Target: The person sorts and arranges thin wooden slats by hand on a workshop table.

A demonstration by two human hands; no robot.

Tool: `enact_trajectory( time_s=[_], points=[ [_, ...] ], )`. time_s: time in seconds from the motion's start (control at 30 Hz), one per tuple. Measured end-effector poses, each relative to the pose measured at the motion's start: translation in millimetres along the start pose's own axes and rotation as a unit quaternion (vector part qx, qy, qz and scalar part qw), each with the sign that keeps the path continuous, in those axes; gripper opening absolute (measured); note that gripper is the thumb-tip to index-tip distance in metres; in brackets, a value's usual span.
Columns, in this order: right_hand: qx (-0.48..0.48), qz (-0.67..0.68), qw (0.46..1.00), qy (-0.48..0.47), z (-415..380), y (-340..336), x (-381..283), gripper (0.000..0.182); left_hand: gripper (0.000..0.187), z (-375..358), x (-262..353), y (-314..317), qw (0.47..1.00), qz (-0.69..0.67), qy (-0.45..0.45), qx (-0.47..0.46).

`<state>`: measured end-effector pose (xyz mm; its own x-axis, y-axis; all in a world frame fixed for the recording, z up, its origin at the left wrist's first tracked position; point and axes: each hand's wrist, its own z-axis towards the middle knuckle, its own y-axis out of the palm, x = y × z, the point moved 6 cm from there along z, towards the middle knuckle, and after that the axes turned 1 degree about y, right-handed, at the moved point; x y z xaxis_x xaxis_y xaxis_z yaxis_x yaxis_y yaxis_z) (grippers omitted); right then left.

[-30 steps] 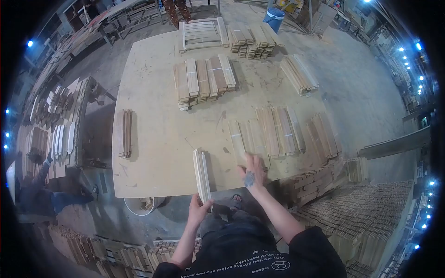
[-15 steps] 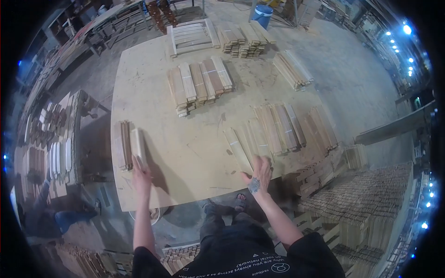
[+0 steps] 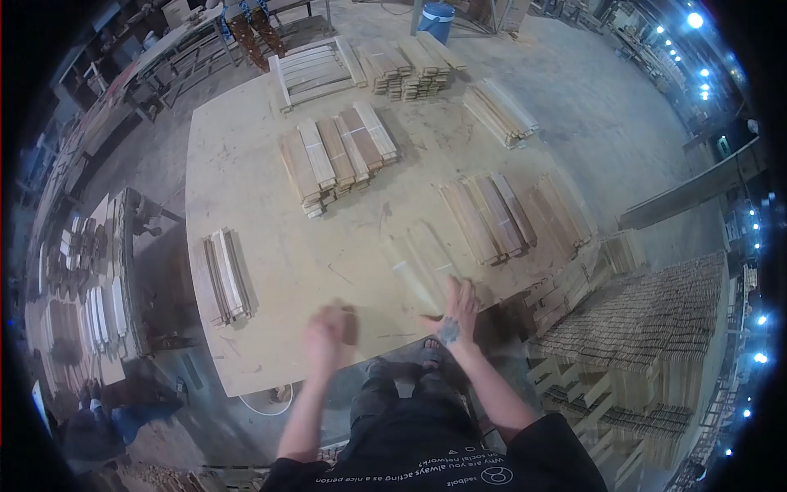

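My right hand [image 3: 459, 316], tattooed on its back, is at the near ends of some pale wooden slats [image 3: 416, 261], with the thumb on one side and bent fingers on the other. Motion smears these slats. My left hand [image 3: 328, 336] is over the table's near edge, too blurred to show its fingers or anything in them. A small row of slats [image 3: 223, 277], brown and pale, lies at the table's left edge, apart from my left hand. To the right of the smeared slats lies a banded row of slats [image 3: 489, 217].
On the wooden tabletop [image 3: 246, 180] lie a stacked slat pile [image 3: 338, 156], a slatted frame [image 3: 318, 72], more stacks [image 3: 406, 70] and a bundle [image 3: 500, 113]. A large slat stack [image 3: 631, 320] stands right. A person's legs [image 3: 250, 37] are beyond the table; a blue bucket [image 3: 436, 22] stands behind.
My left hand has left the pale slat at the left row and moved right, toward the middle. That slat now lies against the row. The slats by my right hand have shifted left.
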<state>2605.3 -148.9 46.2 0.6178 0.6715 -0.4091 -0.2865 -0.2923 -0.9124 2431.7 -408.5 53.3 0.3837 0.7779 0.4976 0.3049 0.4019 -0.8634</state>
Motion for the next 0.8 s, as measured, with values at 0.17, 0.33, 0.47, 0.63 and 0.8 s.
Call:
enact_trajectory(
  time_s=[0.17, 0.33, 0.47, 0.63, 0.8],
  points=[
    [-0.102, 0.02, 0.994, -0.043, -57, 3, -46, 0.112, 0.031, -52, 48, 63, 0.994, -0.096, -0.036, -0.049],
    [-0.19, 0.264, 0.946, 0.004, -95, 20, -23, 0.081, 0.036, -96, 12, 44, 0.987, -0.05, -0.152, 0.013],
    [-0.339, 0.336, 0.869, 0.127, -114, 69, 28, 0.047, 0.032, -124, 5, 44, 0.967, -0.058, -0.241, -0.064],
    [-0.422, 0.474, 0.759, 0.146, -112, 81, 19, 0.027, 0.027, -142, -5, 115, 0.745, -0.535, -0.383, -0.11],
    [-0.379, 0.471, 0.78, 0.16, -98, 61, 25, 0.019, 0.02, -132, 5, 87, 0.847, -0.443, -0.293, 0.031]
  ],
)
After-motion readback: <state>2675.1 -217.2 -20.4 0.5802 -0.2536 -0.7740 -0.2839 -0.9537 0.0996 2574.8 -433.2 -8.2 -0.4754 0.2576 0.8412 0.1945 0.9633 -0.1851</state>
